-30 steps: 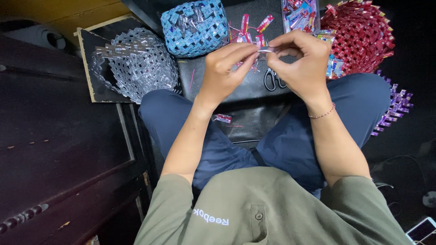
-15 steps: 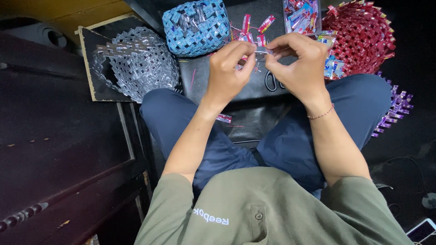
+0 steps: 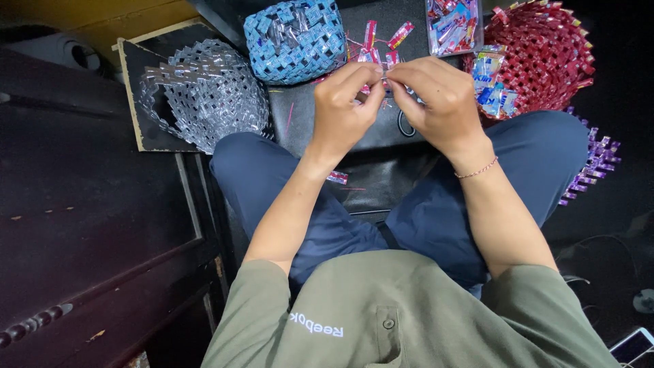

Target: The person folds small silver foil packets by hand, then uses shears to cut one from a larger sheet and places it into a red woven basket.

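Right now both hands meet above the lap: the left hand [image 3: 344, 109] and right hand [image 3: 439, 102] have fingertips pinched together on a small folded pink wrapper strip [image 3: 385, 73], held between them. Just beyond sit a blue woven wrapper basket [image 3: 293, 37], a silvery woven wrapper piece [image 3: 204, 95] and a red woven wrapper basket [image 3: 545, 54].

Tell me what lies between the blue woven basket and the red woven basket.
In the head view, between the blue woven basket and the red woven basket lie loose red folded strips and a clear box of wrappers.
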